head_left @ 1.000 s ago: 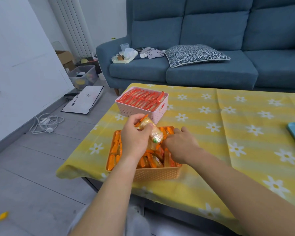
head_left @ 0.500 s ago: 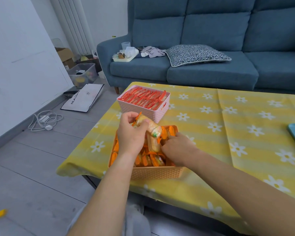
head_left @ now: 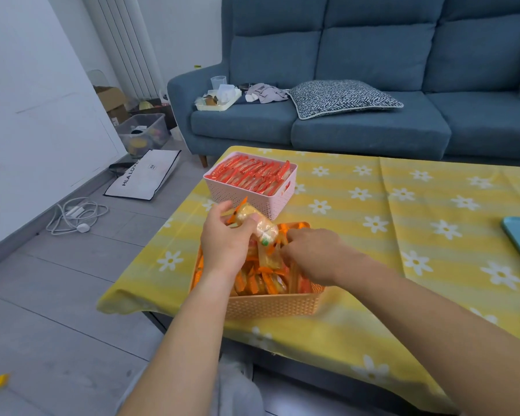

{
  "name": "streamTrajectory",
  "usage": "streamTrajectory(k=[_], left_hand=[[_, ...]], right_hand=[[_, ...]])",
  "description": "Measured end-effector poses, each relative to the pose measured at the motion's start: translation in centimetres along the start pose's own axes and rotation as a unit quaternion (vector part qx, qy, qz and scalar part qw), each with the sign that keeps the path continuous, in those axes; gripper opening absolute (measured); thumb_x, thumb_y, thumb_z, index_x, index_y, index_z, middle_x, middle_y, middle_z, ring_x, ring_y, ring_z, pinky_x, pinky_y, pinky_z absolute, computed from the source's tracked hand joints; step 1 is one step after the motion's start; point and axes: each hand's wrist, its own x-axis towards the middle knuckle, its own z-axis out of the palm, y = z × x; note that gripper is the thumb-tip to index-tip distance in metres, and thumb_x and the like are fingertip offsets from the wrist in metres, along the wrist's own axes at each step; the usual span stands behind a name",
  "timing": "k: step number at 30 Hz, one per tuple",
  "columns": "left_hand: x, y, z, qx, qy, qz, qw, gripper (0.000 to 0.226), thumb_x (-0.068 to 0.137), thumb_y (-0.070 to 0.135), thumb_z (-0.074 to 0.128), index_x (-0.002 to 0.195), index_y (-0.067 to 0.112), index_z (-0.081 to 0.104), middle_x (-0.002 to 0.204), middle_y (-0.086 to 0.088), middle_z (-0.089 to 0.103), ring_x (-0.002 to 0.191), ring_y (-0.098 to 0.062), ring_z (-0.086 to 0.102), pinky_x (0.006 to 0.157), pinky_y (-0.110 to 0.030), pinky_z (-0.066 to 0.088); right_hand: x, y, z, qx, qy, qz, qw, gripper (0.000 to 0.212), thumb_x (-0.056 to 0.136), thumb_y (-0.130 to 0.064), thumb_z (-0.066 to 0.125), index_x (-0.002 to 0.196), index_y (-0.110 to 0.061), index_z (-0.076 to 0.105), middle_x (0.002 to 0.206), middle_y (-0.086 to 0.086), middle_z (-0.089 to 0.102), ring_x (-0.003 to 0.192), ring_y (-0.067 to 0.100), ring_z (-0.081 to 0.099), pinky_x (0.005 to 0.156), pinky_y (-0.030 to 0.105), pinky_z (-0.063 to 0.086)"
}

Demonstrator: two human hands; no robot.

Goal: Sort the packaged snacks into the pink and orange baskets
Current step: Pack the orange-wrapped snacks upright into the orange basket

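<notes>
The bundle of clear, orange-edged plastic snack packets sits in your left hand, fingers and thumb wrapped round it, raised just above the far left corner of the orange woven-plastic basket. Over the last second it has hardly shifted; your left hand has only drifted a touch leftward with it. Your right hand has stayed down in the same basket, its fingers curled in among the loose orange packets lying there; the tips are buried, so I cannot tell whether they grasp one. Just behind, the pink perforated plastic basket stands filled with neat rows of red packets. Both baskets rest near the left end of the worktop under its yellow daisy-print cloth. You seem to be gathering or tidying within the orange basket, and the sort looks nearly finished, since no stray packets lie on the cloth.
</notes>
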Motion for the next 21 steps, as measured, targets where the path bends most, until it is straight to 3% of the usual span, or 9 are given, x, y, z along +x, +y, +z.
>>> streamTrajectory(k=[4,6,8,11,16,18,20,21], left_hand=[[-0.3,0.4,0.0,0.001,-0.074,0.025,0.997,0.028,0.083,0.024,0.079,0.109,0.030,0.069,0.102,0.009,0.075,0.095,-0.011,0.071,0.086,-0.037,0.059],[-0.4,0.6,0.1,0.013,-0.110,0.056,0.992,0.028,0.089,0.014,0.074,0.107,0.033,0.065,0.103,0.006,0.072,0.087,-0.010,0.069,0.073,-0.026,0.057],[-0.8,1.0,0.4,0.009,-0.151,0.061,0.987,0.028,0.093,0.005,0.068,0.109,0.027,0.063,0.102,-0.002,0.069,0.070,-0.014,0.066,0.056,-0.021,0.052],[-0.9,1.0,0.8,0.030,-0.204,0.045,0.978,0.033,0.088,0.004,0.069,0.109,0.029,0.062,0.098,-0.002,0.069,0.070,-0.017,0.067,0.064,-0.030,0.056],[-1.1,0.8,0.8,0.099,-0.251,0.063,0.961,0.028,0.079,0.021,0.082,0.095,0.026,0.060,0.100,-0.011,0.069,0.077,-0.028,0.065,0.072,-0.043,0.055],[-0.9,0.7,0.8,0.135,-0.253,0.083,0.955,0.026,0.080,0.013,0.078,0.087,0.031,0.060,0.095,-0.008,0.062,0.065,-0.021,0.055,0.059,-0.030,0.046],[-0.7,0.6,0.8,0.164,-0.254,0.097,0.948,0.036,0.079,0.003,0.072,0.079,0.037,0.059,0.098,-0.001,0.053,0.064,-0.011,0.050,0.056,-0.014,0.038],[-0.7,0.6,0.8,0.179,-0.256,0.104,0.944,0.039,0.079,0.000,0.070,0.078,0.037,0.059,0.103,0.001,0.050,0.068,-0.011,0.049,0.058,-0.013,0.039]], right_hand=[[-2.8,2.4,0.2,0.098,0.063,0.031,0.993,0.035,0.092,-0.021,0.063,0.119,-0.042,0.057,0.126,-0.006,0.048,0.109,0.023,0.057,0.078,0.036,0.051],[-3.7,3.7,0.7,0.149,0.101,0.062,0.982,0.031,0.092,-0.023,0.063,0.115,-0.043,0.057,0.121,-0.011,0.052,0.099,0.021,0.062,0.076,0.036,0.051],[-4.3,4.7,1.3,0.232,0.121,0.072,0.962,0.034,0.088,-0.012,0.062,0.109,-0.039,0.061,0.116,-0.012,0.053,0.093,0.015,0.061,0.078,0.034,0.050],[-4.9,5.1,1.6,0.313,0.134,0.055,0.939,0.044,0.082,0.003,0.056,0.102,-0.034,0.065,0.120,-0.012,0.049,0.095,0.009,0.057,0.083,0.030,0.051],[-5.4,5.1,1.9,0.317,0.131,0.055,0.938,0.032,0.079,-0.013,0.071,0.106,-0.030,0.064,0.133,-0.011,0.037,0.089,0.009,0.058,0.082,0.027,0.050],[-5.6,5.2,2.0,0.329,0.142,0.049,0.932,0.028,0.079,-0.019,0.073,0.103,-0.031,0.065,0.127,-0.012,0.042,0.088,0.002,0.056,0.081,0.020,0.047],[-5.5,5.2,2.2,0.336,0.154,0.052,0.928,0.023,0.082,-0.021,0.069,0.102,-0.032,0.066,0.121,-0.012,0.046,0.089,-0.002,0.053,0.082,0.018,0.045],[-5.5,5.1,2.3,0.336,0.158,0.056,0.927,0.022,0.083,-0.020,0.067,0.102,-0.032,0.066,0.119,-0.012,0.047,0.090,-0.001,0.053,0.084,0.020,0.046]])
